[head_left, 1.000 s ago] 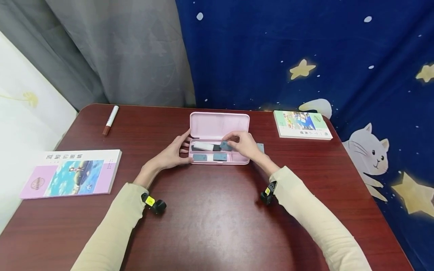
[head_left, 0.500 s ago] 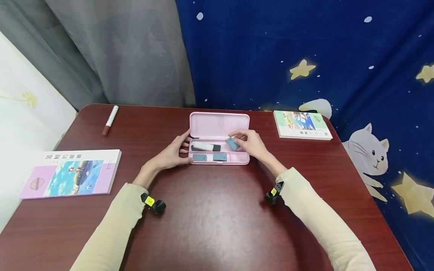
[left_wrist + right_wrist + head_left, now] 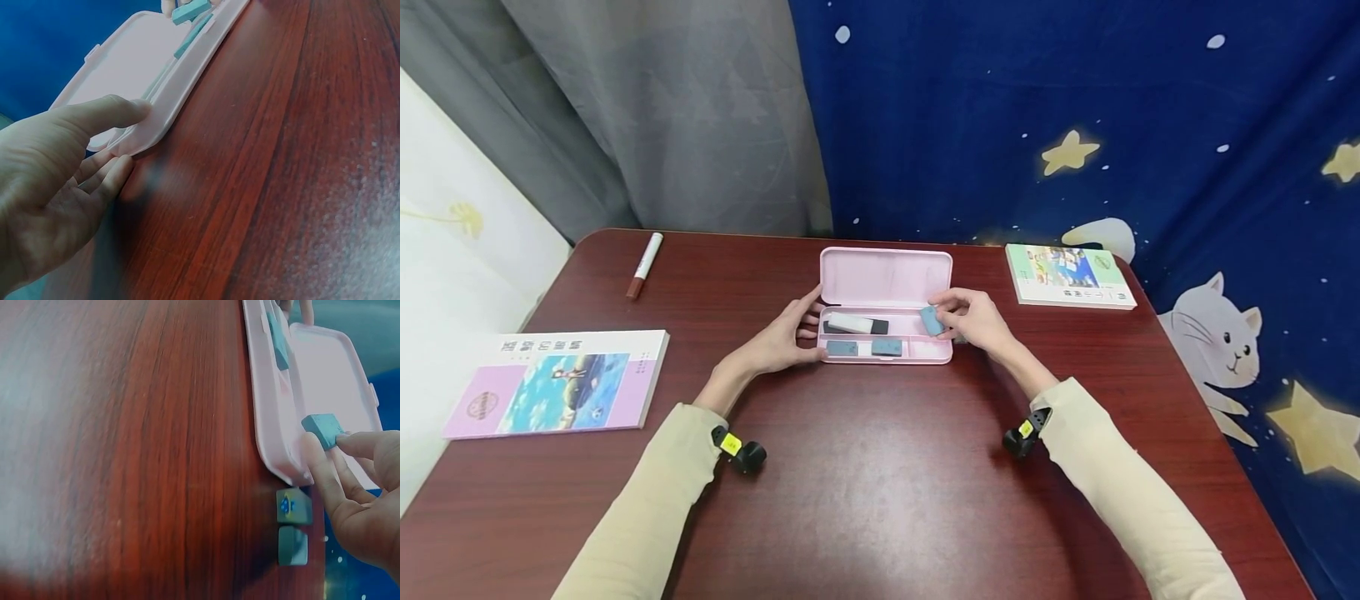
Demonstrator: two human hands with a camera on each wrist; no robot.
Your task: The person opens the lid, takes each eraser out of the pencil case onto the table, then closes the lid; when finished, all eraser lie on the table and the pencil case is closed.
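A pink pencil case [image 3: 886,279] lies with its lid raised. My left hand [image 3: 778,340] grips its left end, the thumb on the front rim and the other fingers along the outer side. Over the right end of the tray, my right hand [image 3: 977,323] pinches a blue-grey eraser [image 3: 932,321], held tilted. Two more such erasers, a left one [image 3: 842,348] and a right one [image 3: 887,348], sit in the front compartment. A white stick with a dark end [image 3: 856,324] occupies the back compartment.
Beside the case's right end, the right wrist view shows a block with a colourful print [image 3: 294,506] and a plain block [image 3: 293,545] on the table. A marker [image 3: 645,265], a purple book [image 3: 557,385] and a green book [image 3: 1070,277] lie farther out.
My right hand has moved right with the eraser, from beside the white stick to the right end of the tray. My left hand has stayed on the case.
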